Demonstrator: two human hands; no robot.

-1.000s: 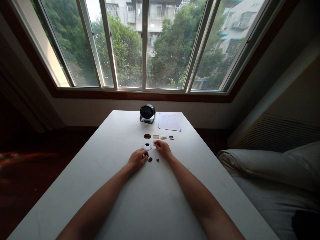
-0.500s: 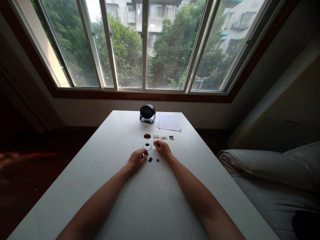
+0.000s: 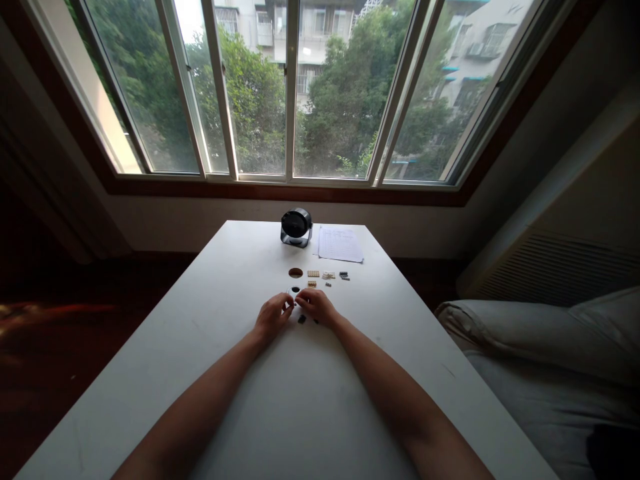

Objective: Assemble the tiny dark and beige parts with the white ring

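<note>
**Two hands meet over a small white round piece**

On the white table (image 3: 210, 373), near its middle, both hands come together over a small white round piece (image 3: 293, 291) with a dark centre. The left hand (image 3: 271, 319) has its fingers curled, with the tips close to the near edge of this piece; the right hand (image 3: 317, 308) reaches across from the other side, and its fingertips seem to touch the same piece. Whether either hand really pinches something I cannot tell, because the parts are very small and the fingers cover them. One dark small piece (image 3: 301, 319) lies on the table between the two hands, just beside the fingers.

Behind the hands lies a row of parts: a brown round disc (image 3: 295, 273), a tan studded plate (image 3: 313, 274), a paler plate (image 3: 328, 275) and some dark bits (image 3: 343, 275). Further back stand a black round device (image 3: 295, 227) and a printed sheet (image 3: 339, 244), near the window side.

For such fine work, I think it is best to rest both wrists on the table, so the fingers stay steady. One hand should hold the round piece flat while the other hand brings the small part straight down on it and presses gently. The loose dark piece is close to the palms, so the hands should move slowly and not sweep it away.
</note>
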